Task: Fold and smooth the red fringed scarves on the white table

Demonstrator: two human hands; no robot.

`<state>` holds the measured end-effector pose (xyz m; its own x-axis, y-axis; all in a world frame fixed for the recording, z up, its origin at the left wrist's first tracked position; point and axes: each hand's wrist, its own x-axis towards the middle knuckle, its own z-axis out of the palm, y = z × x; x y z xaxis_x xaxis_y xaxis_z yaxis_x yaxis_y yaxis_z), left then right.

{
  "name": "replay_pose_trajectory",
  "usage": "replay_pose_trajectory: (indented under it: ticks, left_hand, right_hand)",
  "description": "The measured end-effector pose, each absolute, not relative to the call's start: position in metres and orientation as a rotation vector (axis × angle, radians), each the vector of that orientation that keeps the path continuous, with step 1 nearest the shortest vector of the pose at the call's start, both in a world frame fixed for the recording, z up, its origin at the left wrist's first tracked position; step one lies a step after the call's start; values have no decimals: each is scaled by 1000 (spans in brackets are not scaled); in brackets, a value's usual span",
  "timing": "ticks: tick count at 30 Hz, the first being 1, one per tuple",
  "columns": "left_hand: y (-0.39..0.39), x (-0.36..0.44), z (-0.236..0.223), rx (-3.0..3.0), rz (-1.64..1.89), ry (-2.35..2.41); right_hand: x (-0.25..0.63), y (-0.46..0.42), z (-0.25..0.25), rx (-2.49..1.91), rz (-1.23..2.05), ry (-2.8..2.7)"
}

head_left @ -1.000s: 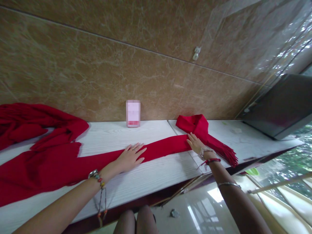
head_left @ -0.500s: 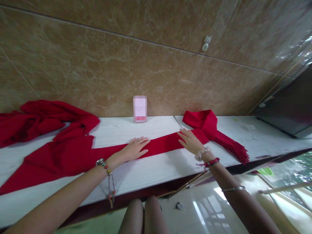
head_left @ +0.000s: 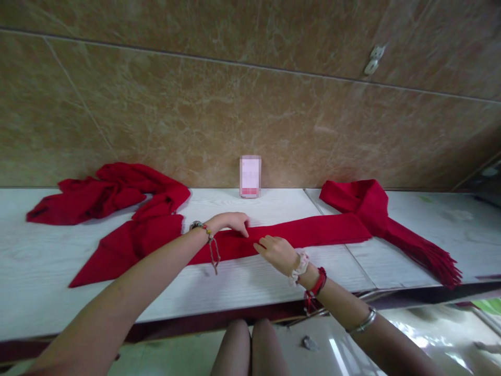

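Observation:
A long red scarf (head_left: 313,232) lies in a flat folded strip across the white wood-grain surface. At its far edge, my left hand (head_left: 235,222) is closed, its fingers bent down on the cloth. My right hand (head_left: 278,251) sits at the near edge, fingers curled together against the scarf; the exact pinch is partly hidden. To the right, the scarf loops over itself and ends in a fringe (head_left: 446,266). On the left, bunched red cloth (head_left: 117,188) lies against the wall, with a pointed fold in front of it; my left forearm covers part of this side.
A phone (head_left: 250,177) with a blurred screen leans upright against the brown tiled wall (head_left: 219,115). A white hook (head_left: 374,59) is fixed higher up. My knees (head_left: 250,347) are below the surface's front edge, and a small dark object (head_left: 309,343) lies on the floor.
Both hands have gone from lying flat with fingers spread to being curled on the scarf. My right hand has come closer to my left. The view has shifted leftward.

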<state>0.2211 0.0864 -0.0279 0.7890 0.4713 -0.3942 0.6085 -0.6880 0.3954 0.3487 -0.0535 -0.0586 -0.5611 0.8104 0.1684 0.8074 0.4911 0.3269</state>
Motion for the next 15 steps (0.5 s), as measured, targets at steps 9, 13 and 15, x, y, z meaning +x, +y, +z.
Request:
replay_pose_trajectory:
  ticks: [9,13,15]
  left_hand:
    - [97,230,-32,2253,-288,697]
    - [97,231,-34,2131,-240,701]
    - [98,230,-34,2068,-213,695]
  right_hand:
    - [354,-51,-73,1295,987,2927]
    - [351,-52,-72,1426,1063,2859]
    - [351,-53,-71,1542,1092,2801]
